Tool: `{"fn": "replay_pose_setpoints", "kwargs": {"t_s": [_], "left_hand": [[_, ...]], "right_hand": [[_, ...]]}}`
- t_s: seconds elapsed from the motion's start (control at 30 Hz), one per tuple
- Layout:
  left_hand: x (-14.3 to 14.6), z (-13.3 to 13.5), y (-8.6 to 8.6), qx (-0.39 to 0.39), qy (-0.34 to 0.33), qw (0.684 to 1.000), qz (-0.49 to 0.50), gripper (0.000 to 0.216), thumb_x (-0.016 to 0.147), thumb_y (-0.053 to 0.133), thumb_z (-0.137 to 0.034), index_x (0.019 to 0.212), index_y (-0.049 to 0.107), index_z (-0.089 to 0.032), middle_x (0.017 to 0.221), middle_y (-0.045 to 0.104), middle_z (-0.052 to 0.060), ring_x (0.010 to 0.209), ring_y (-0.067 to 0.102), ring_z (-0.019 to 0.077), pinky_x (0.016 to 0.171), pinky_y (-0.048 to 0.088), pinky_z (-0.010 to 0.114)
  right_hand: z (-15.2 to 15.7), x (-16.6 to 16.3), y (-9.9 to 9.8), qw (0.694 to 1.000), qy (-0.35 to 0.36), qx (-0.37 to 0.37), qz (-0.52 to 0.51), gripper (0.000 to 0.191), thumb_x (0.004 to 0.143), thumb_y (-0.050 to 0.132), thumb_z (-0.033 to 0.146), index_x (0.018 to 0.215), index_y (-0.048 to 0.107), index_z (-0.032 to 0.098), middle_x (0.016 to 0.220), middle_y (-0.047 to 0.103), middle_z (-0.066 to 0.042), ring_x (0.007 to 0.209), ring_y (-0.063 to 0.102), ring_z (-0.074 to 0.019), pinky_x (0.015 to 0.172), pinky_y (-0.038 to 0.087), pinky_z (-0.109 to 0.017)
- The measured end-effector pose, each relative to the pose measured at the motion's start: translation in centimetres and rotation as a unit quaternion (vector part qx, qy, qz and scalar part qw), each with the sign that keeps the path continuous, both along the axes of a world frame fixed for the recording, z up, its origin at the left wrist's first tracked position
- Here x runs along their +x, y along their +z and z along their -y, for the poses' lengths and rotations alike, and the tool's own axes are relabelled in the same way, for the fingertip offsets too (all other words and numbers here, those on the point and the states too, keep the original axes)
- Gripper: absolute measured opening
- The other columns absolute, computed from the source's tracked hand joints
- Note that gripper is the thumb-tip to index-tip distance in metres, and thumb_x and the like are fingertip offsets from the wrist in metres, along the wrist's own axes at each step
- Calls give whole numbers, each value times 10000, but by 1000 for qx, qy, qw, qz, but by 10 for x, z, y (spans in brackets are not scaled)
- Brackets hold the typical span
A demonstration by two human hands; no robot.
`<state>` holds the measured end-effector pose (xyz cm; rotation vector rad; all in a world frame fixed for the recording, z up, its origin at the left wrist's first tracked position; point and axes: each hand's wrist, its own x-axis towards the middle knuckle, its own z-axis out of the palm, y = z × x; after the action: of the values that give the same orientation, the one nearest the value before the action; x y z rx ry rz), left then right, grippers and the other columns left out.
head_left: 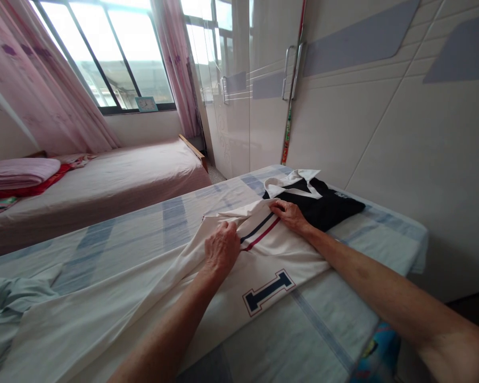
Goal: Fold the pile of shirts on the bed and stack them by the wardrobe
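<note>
White pants [199,303] lie stretched over the bed, with a navy and a red stripe near the upper end and a dark block letter "I" [268,292] on the near side. My left hand [222,246] is closed on the fabric left of the stripes, fingers curled and partly hidden. At the upper end, beside the stripes, my right hand [289,214] pinches the edge of the cloth. Just beyond it lies a folded black shirt [330,205] with a white collar.
The blue-and-white checked sheet [175,218] covers the bed under the clothes. Pale green cloth [8,298] is bunched at the left edge. A second bed [143,170] stands beneath the window. Tall glossy wardrobe doors [263,122] rise beyond the far end.
</note>
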<state>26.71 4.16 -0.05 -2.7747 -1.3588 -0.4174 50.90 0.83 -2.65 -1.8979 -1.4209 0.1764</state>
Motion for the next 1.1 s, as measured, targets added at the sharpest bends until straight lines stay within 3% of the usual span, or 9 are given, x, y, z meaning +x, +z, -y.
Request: {"fn": "replay_pose_setpoints", "kwargs": {"t_s": [0.13, 0.2, 0.3, 0.37, 0.57, 0.7, 0.83, 0.97, 1.1], "left_hand": [[0, 5, 4, 23, -1, 1000, -3, 274, 861, 388, -126, 1004, 614, -186, 1058, 631, 104, 991, 591, 250, 805, 475, 359], [0, 9, 5, 40, -78, 996, 2, 307, 874, 387, -117, 1066, 615, -191, 1198, 597, 102, 1143, 523, 238, 938, 431, 358], [-3, 14, -4, 43, -233, 971, 13, 365, 917, 426, -249, 1264, 536, -237, 1425, 459, 66, 1346, 351, 241, 1105, 292, 403], [-6, 16, -15, 2, -259, 966, 10, 495, 917, 438, -412, 1389, 413, -268, 1503, 362, 65, 1409, 247, 277, 1141, 216, 476], [-20, 15, -11, -61, -210, 976, 15, 451, 925, 389, -466, 1328, 489, -292, 1449, 448, 53, 1363, 354, 269, 1107, 293, 467], [-52, -4, 17, 27, -36, 997, 60, 369, 912, 421, -335, 1199, 581, -166, 1335, 542, 123, 1218, 496, 254, 1029, 383, 383], [-80, -34, 25, -74, 110, 988, 84, 430, 876, 467, -439, 1128, 620, -126, 1088, 670, 146, 1063, 589, 275, 914, 442, 379], [-81, -53, 17, -173, 98, 973, 120, 301, 790, 567, -357, 962, 691, -145, 791, 714, 59, 744, 663, 197, 647, 477, 258], [-74, -48, 21, -214, 53, 951, 217, 305, 807, 458, -304, 890, 695, -131, 730, 683, 28, 677, 630, 159, 584, 456, 231]], "right_hand": [[3, -3, 11, 1000, -17, -1, -4, 236, 867, 488, 332, 928, 674, 202, 930, 713, -37, 858, 641, -186, 791, 467, -279], [14, -9, 21, 1000, -20, 10, 12, 275, 889, 452, 321, 1005, 664, 189, 1015, 700, -66, 926, 633, -198, 829, 466, -300], [40, -25, 27, 990, 83, 14, 111, 345, 911, 439, 351, 1157, 623, 195, 1226, 627, -89, 1146, 550, -221, 987, 397, -360], [57, -35, 21, 967, 170, -33, 185, 435, 911, 449, 394, 1286, 556, 203, 1375, 523, -95, 1294, 430, -250, 1076, 307, -427], [66, -38, 10, 950, 172, -124, 230, 479, 909, 438, 378, 1334, 522, 173, 1415, 476, -124, 1329, 394, -268, 1081, 306, -463], [40, -46, 34, 952, 120, 22, 282, 466, 872, 480, 263, 1331, 502, 193, 1397, 493, -110, 1301, 420, -244, 1054, 322, -433], [-6, -68, 48, 956, 72, 0, 283, 463, 849, 544, 409, 1232, 577, 150, 1318, 555, -167, 1302, 390, -326, 1056, 258, -514], [-46, -79, 58, 972, 18, -105, 209, 140, 762, 650, 288, 792, 688, 157, 905, 709, -159, 1010, 596, -337, 936, 363, -532], [-39, -65, 74, 975, 39, -84, 202, 147, 822, 541, 247, 890, 666, 211, 962, 701, -54, 968, 605, -216, 900, 420, -366]]}}
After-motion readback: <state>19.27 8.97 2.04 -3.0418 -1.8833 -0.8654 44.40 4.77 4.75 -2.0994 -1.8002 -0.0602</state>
